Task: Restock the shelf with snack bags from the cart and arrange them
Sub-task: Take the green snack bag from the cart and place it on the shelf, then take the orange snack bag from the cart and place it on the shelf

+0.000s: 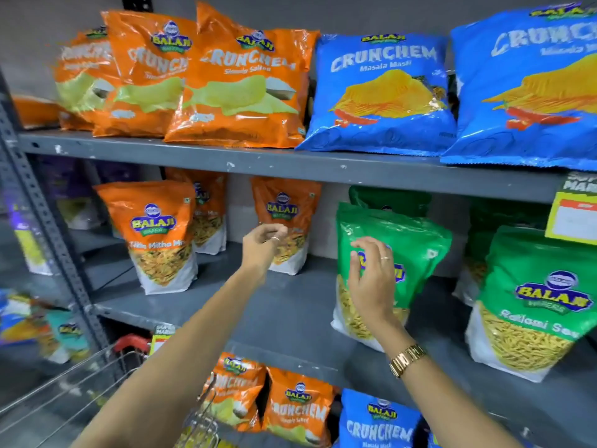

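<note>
My right hand [371, 276] lies flat with fingers spread on the front of an upright green Balaji bag [416, 250] on the middle shelf [284, 305]. My left hand [263, 244] hovers with fingers curled together, holding nothing, just in front of an orange Balaji bag [287, 205] standing at the back of the same shelf. Another orange bag [158, 234] stands further left near the front. A second green bag [533, 302] stands at the right. The wire cart [80, 383] is at the lower left.
Orange Crunchem bags [239, 92] and blue Crunchem bags [381, 92] fill the top shelf. More Crunchem bags [297, 405] stand on the shelf below. A yellow price tag [575, 218] hangs at the right. A perforated grey upright [42, 215] borders the left side.
</note>
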`<state>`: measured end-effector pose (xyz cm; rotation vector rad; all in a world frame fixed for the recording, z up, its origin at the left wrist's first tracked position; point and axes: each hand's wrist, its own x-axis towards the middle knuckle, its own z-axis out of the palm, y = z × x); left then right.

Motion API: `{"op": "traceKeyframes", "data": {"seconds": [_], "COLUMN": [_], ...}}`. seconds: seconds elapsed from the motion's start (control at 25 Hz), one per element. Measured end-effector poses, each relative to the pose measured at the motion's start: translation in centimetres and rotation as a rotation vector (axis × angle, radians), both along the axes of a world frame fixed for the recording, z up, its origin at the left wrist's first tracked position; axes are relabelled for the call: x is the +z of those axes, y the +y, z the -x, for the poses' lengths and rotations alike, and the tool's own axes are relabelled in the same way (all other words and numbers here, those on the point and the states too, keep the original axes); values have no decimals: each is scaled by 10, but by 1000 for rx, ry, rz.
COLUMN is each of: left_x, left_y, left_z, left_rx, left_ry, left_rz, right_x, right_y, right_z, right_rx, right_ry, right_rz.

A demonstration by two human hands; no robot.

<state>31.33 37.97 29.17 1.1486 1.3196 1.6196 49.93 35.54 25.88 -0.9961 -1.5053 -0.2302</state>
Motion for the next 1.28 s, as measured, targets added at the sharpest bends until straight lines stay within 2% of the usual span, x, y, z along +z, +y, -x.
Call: {"op": "traceKeyframes", "data": {"seconds": [0.32,0.44,0.6,0.88,1.08,1.2,1.28], "left_x": [-76,-109,-145,-213,-263,-281,-290], "left_y": [-89,-134,-197,-300,-346,-357,-361], "left_z": [175,241,314,420,452,454,453], "left_rx": [304,351,470,409,145,8,-4], "left_ry": [42,65,201,470,630,722,786], "left_rz": [172,232,357,698,1013,1159,1187], "right_x": [-63,-89,-123,-186,-232,-247,-249], "right_y": [-19,-36,-65,-119,-153,-166,-170], "right_z": [151,216,304,424,480,498,502], "right_rx": [356,475,577,746,848,804,704], "right_ry": [-81,-127,-231,-480,-839,-1084,-1141], "right_rz": [284,405,552,796,1020,981,903]}}
